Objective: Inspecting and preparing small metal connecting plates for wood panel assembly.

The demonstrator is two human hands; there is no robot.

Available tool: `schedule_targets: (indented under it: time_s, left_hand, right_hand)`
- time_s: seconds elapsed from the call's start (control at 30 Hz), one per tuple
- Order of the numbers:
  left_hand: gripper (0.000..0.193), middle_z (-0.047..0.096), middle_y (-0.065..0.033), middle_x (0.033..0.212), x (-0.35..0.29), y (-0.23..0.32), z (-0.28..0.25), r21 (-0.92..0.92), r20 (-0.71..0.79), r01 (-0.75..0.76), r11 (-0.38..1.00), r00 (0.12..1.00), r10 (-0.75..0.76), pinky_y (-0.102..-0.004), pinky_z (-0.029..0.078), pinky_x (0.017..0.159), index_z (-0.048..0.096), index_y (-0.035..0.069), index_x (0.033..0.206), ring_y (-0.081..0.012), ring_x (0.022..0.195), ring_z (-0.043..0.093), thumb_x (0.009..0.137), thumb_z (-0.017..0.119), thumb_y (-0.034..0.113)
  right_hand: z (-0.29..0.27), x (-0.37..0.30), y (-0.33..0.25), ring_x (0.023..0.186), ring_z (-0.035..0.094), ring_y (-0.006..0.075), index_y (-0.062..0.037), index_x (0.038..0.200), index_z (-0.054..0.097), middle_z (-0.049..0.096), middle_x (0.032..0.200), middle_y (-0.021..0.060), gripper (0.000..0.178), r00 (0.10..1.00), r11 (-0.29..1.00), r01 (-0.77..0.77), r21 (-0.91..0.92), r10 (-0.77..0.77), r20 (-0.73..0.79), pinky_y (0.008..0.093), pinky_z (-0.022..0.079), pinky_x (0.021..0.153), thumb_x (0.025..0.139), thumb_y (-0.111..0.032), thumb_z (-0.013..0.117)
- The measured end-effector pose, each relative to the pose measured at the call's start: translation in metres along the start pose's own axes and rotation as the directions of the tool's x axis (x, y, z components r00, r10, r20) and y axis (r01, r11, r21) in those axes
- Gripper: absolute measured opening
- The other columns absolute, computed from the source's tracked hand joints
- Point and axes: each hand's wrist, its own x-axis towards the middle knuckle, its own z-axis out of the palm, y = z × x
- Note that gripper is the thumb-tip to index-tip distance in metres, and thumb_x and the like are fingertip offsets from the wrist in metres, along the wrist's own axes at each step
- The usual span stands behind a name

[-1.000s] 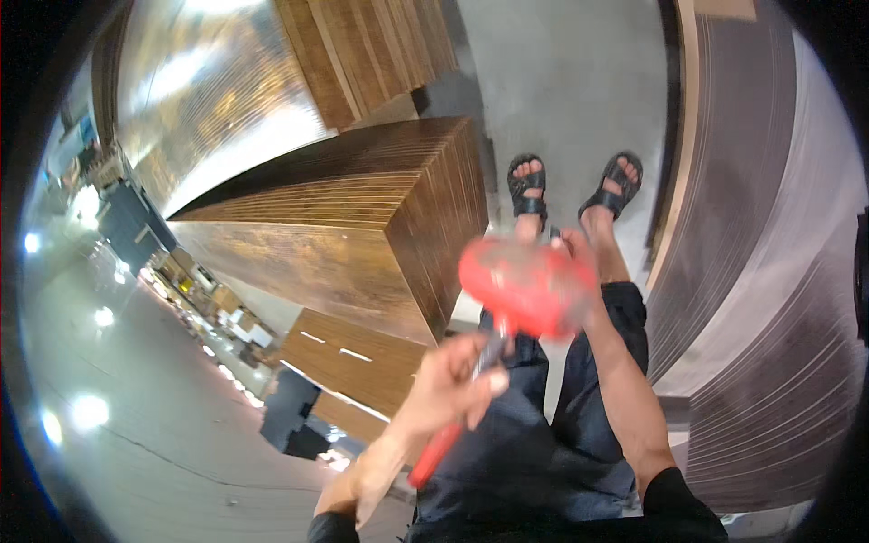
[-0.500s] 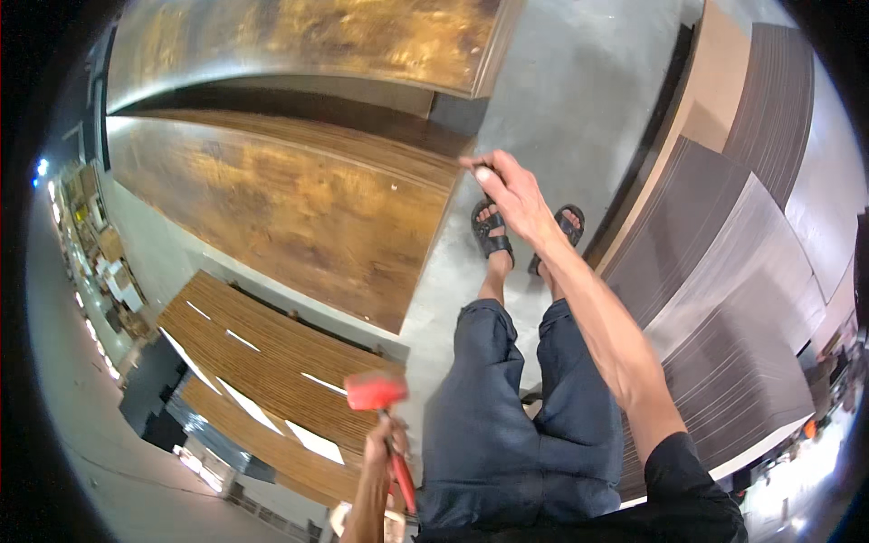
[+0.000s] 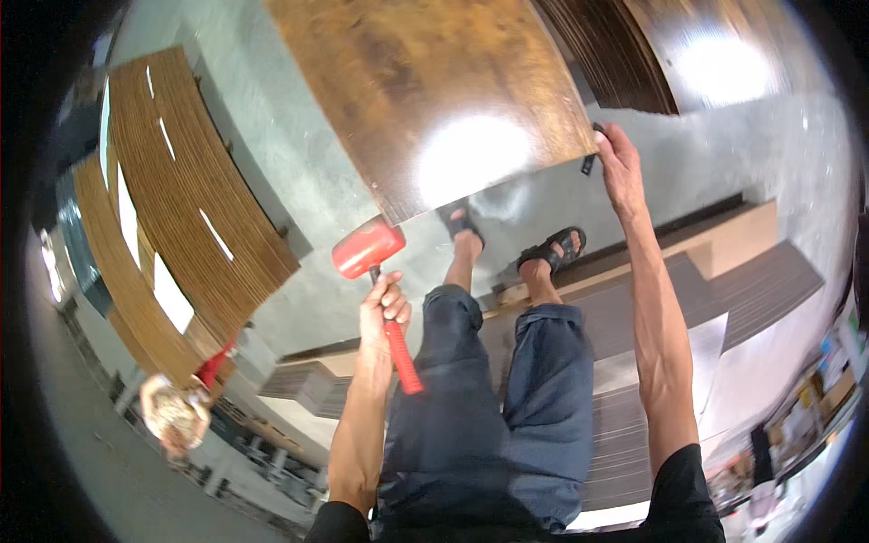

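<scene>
My left hand (image 3: 384, 306) is wrapped round the handle of a red mallet (image 3: 369, 248), its head raised beside the near left corner of a glossy brown panel (image 3: 434, 81). At that panel's near right corner, the fingers of my right hand (image 3: 622, 170) are closed on a small black piece (image 3: 588, 165), which sticks out past the panel's edge. The fingertips partly hide this piece, so its full shape does not show.
Another glossy brown stack (image 3: 715, 36) lies at the far right. Striped wood-look boards (image 3: 195, 181) stand on the left. Stacks of grey boards (image 3: 656, 299) lie behind my legs on the grey floor (image 3: 706, 163). A person (image 3: 175, 412) is at the lower left.
My view and body have turned toward the left. The left hand has raised the mallet to the panel's corner. My right hand has come to the panel's other near corner.
</scene>
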Motion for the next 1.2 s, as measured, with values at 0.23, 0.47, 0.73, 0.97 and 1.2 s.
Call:
schedule_targets:
  time_s: [0.23, 0.47, 0.73, 0.97, 1.2]
  left_hand:
    - [0.034, 0.041, 0.0035, 0.062, -0.004, -0.038, -0.019, 0.051, -0.095, -0.059, 0.997, 0.993, 0.063, -0.0272, 0.039, 0.043, 0.059, -0.002, 0.108, -0.0076, 0.047, 0.042, 0.098, 0.062, 0.031]
    - [0.04, 0.045, 0.0016, 0.061, -0.002, -0.04, -0.042, 0.014, -0.12, 0.022, 1.0, 0.993, -0.02, -0.0258, 0.039, 0.04, 0.059, -0.001, 0.109, -0.0082, 0.043, 0.044, 0.097, 0.064, 0.038]
    - [0.04, 0.044, 0.0029, 0.061, 0.001, -0.024, -0.051, -0.058, -0.096, 0.0, 0.998, 0.995, -0.006, -0.0241, 0.038, 0.04, 0.058, 0.0, 0.115, -0.0068, 0.042, 0.044, 0.101, 0.057, 0.037]
    - [0.042, 0.044, 0.0031, 0.061, 0.024, -0.011, -0.042, -0.087, -0.023, -0.071, 0.994, 0.997, 0.069, -0.0216, 0.037, 0.039, 0.059, -0.001, 0.113, -0.0052, 0.043, 0.045, 0.1, 0.058, 0.039]
    - [0.039, 0.044, 0.0031, 0.061, 0.043, -0.014, -0.026, -0.104, 0.024, -0.07, 0.992, 0.997, 0.073, -0.0217, 0.037, 0.038, 0.059, -0.001, 0.108, -0.0054, 0.041, 0.044, 0.099, 0.059, 0.037]
  right_hand:
    - [0.008, 0.002, -0.009, 0.102, 0.053, 0.0133, 0.0013, 0.123, 0.061, 0.063, 0.109, 0.0037, 0.038, 0.997, 0.997, -0.065, 0.036, 0.064, 0.041, 0.0282, 0.041, 0.093, 0.099, -0.028, 0.057]
    - [-0.014, -0.002, -0.018, 0.114, 0.053, 0.019, 0.0008, 0.135, 0.049, 0.058, 0.124, 0.0099, 0.068, 0.995, 0.977, -0.03, -0.212, 0.049, 0.084, 0.0361, 0.042, 0.099, 0.094, -0.053, 0.06]
    - [0.016, -0.013, -0.05, 0.102, 0.062, 0.0332, 0.0008, 0.121, 0.058, 0.065, 0.111, 0.0191, 0.029, 0.928, 0.395, 0.371, -0.84, -0.129, 0.349, 0.042, 0.05, 0.085, 0.092, -0.004, 0.06]
    - [0.01, -0.003, -0.049, 0.102, 0.062, 0.0335, 0.0007, 0.118, 0.06, 0.065, 0.111, 0.0188, 0.026, 0.814, 0.035, 0.575, -0.818, -0.121, 0.567, 0.0419, 0.049, 0.088, 0.094, -0.008, 0.06]
    - [-0.021, 0.011, -0.04, 0.101, 0.061, 0.0303, 0.0011, 0.12, 0.059, 0.064, 0.111, 0.0173, 0.027, 0.898, 0.152, 0.438, -0.886, -0.038, 0.438, 0.0391, 0.05, 0.087, 0.094, -0.007, 0.061]
